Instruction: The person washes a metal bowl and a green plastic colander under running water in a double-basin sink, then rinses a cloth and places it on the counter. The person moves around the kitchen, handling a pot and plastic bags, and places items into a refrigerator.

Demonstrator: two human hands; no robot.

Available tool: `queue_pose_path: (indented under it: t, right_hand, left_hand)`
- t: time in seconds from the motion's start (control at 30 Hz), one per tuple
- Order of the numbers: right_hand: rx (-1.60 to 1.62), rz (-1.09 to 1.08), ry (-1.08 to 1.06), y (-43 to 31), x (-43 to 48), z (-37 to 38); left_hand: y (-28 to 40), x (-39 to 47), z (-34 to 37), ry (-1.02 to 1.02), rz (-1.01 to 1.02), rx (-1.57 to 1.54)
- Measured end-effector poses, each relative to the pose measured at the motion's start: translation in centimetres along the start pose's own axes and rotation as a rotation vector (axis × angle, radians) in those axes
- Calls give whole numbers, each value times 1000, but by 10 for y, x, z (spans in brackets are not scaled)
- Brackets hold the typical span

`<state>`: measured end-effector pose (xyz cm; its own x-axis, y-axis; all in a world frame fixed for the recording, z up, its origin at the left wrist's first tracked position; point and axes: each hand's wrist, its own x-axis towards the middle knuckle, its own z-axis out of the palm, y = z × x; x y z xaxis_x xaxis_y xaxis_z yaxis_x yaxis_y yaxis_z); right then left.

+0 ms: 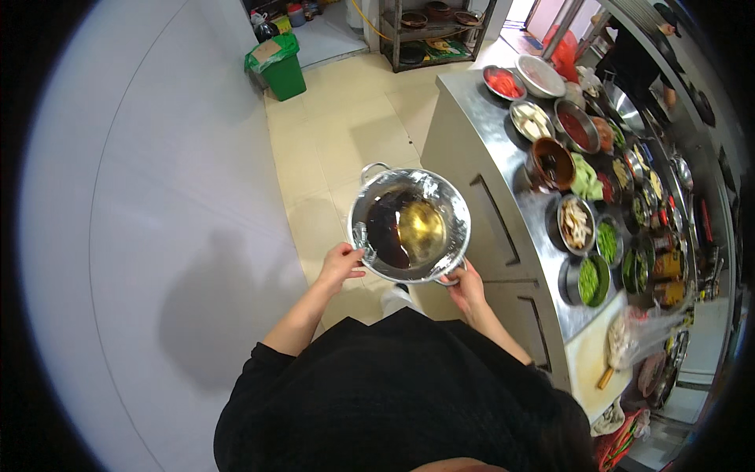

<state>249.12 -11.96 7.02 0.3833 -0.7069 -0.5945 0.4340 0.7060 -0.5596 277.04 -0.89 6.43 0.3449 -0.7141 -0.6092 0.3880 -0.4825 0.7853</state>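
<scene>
A round metal pot [458, 200] with loop handles is held out in front of me over the floor. Dark liquid lies in it, and clear plastic film appears to cling to its rim and wall. My left hand [343, 265] pinches the rim and film at the near left. My right hand [463, 284] grips the loop handle at the near right. The pot's other handle points away from me. To the right stands a steel counter [531, 227] with bowls of cut food, among them chopped greens [588, 281] and sliced mushrooms [574, 224].
A pale wall [194, 206] runs along the left. Ahead are a green bin [284, 74] and a metal shelf rack [433, 35]. A cutting board [593, 363] with a bagged food item lies at the counter's near end. Another person [634, 53] stands beyond the counter.
</scene>
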Motion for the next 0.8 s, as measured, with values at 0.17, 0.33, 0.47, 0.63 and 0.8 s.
queue_pose_path:
  t: [0.17, 0.33, 0.47, 0.63, 0.8]
  right_hand:
    - [-140, 123, -58, -42, 172, 147]
    - [-130, 174, -93, -71, 340, 246]
    - [-104, 120, -51, -117, 459, 294]
    - [-277, -207, 413, -167, 592, 314]
    - [-683, -403, 655, -196, 736, 318]
  left_hand:
    - [129, 132, -66, 127, 24, -95]
    - [240, 292, -106, 194, 42, -102]
    - [334, 436, -101, 143, 24, -71]
    - [423, 630, -55, 54, -42, -11]
    - [455, 849, 25, 9, -99, -29]
